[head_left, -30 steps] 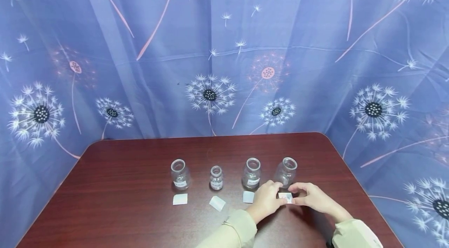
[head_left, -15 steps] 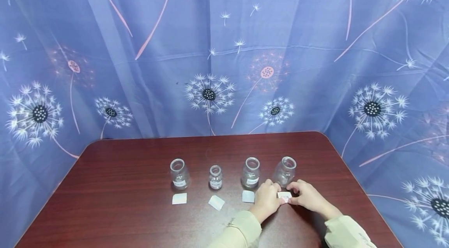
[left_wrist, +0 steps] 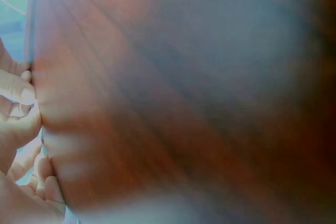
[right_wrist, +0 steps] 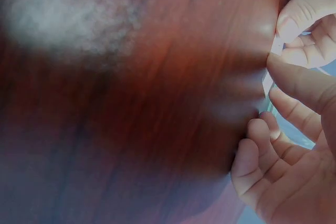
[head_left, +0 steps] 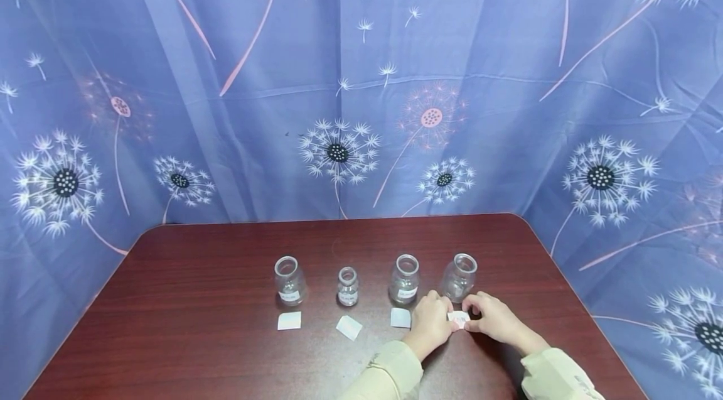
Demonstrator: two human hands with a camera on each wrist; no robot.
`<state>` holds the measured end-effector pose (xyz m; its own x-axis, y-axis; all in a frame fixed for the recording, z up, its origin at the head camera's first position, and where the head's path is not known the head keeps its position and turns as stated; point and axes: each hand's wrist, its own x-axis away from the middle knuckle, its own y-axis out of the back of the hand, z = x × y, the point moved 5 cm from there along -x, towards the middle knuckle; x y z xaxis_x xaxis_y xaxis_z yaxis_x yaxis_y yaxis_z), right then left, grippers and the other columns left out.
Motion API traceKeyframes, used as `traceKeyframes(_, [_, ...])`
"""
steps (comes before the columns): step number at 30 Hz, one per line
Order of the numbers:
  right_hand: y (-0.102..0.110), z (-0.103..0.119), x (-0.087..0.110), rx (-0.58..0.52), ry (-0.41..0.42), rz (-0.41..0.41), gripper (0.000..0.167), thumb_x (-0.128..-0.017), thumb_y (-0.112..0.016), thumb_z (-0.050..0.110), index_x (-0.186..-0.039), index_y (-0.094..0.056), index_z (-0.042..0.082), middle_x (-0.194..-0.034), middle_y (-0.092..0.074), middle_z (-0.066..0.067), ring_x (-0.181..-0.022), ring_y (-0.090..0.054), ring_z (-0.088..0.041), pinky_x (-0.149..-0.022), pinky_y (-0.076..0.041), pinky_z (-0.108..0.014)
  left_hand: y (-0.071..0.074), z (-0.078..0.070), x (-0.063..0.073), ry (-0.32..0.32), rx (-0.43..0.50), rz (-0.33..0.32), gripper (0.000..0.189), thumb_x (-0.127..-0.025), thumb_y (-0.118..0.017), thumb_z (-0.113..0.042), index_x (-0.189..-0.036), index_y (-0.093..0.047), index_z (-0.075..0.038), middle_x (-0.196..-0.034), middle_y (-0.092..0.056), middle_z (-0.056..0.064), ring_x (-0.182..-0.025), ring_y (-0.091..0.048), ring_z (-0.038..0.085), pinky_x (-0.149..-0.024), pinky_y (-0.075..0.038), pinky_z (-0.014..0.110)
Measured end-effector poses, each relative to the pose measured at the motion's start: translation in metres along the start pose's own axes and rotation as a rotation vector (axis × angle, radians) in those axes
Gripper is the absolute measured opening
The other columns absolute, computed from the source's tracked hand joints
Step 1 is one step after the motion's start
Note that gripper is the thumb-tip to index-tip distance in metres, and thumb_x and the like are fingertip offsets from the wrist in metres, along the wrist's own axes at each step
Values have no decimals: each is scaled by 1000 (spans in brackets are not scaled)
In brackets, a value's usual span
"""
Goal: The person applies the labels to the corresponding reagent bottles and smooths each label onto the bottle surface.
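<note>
A small white label [head_left: 459, 319] with print on it lies low over the table between my two hands. The left hand [head_left: 430, 322] pinches its left end, and the right hand [head_left: 496, 321] pinches its right end with thumb and forefinger. Right behind the fingers stands a clear glass jar [head_left: 459, 277]. In the right wrist view the label [right_wrist: 267, 83] shows as a thin pale strip past the right thumb [right_wrist: 299, 81]; the left thumb [right_wrist: 294, 22] is just above it. Only the edge of the left wrist view holds the fingers [left_wrist: 21, 129].
Two more large jars [head_left: 288, 281] [head_left: 405, 279] and a smaller jar [head_left: 348, 287] stand in the row, each with a white label. Pale paper pieces [head_left: 289, 321] [head_left: 349, 328] [head_left: 400, 318] lie before them on the brown table [head_left: 198, 324]. A blue curtain [head_left: 271, 155] hangs behind.
My right hand and forearm have shifted slightly left, and the label between the hands has turned a little. The jars and paper pieces stay in place.
</note>
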<state>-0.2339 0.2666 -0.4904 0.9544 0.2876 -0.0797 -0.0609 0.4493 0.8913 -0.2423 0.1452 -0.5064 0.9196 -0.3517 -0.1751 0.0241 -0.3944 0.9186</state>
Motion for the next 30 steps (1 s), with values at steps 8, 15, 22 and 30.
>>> traceKeyframes(8, [-2, 1, 1, 23, 14, 13, 27, -61, -73, 13, -79, -54, 17, -71, -43, 5, -62, -40, -6, -53, -30, -21, 4, -2, 2, -4, -34, 17, 25, -60, -74, -40, -72, -61, -23, -72, -50, -6, -68, -50, 9, -54, -37, 20])
traceKeyframes(15, [-1, 3, 1, 18, 31, 3, 26, -60, -73, 12, -75, -53, 19, -70, -43, 6, -60, -39, -4, -52, -29, -20, 7, -3, 5, -13, -6, -32, 27, -59, -76, -37, -71, -60, -19, -71, -49, -4, -66, -51, 11, -54, -37, 20])
traceKeyframes(22, [-2, 2, 2, 28, 33, 6, 26, -62, -73, 15, -79, -54, 19, -72, -43, 6, -62, -40, -4, -53, -30, -21, 6, -2, 4, 7, -1, -17, 24, -60, -75, -37, -71, -62, -20, -70, -50, -5, -67, -51, 10, -54, -37, 20])
traceKeyframes(30, [-3, 3, 1, 23, 30, 2, 27, -62, -73, 13, -77, -51, 20, -72, -42, 7, -62, -40, -3, -53, -29, -20, 5, -2, 5, -42, -3, -29, 23, -61, -74, -36, -73, -60, -21, -70, -51, -6, -66, -50, 9, -55, -36, 18])
